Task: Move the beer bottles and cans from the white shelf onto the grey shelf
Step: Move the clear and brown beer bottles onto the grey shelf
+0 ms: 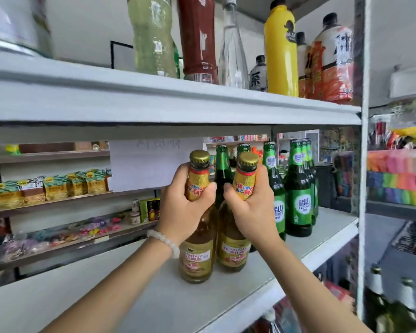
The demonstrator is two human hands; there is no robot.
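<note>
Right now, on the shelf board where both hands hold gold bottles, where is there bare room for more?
The shelf board is bare left of the left gold bottle, under the left forearm, out to the picture's left edge. A narrow strip is free along the front lip right of the right gold bottle. It is crowded behind and right, where the green bottles cluster.

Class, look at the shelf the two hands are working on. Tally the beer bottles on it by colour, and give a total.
Gold bottles: 2, one held by the left hand, the other by the right hand.
Green bottles in view: 5, first at; any hidden behind cannot be counted.
Total: 7
</note>
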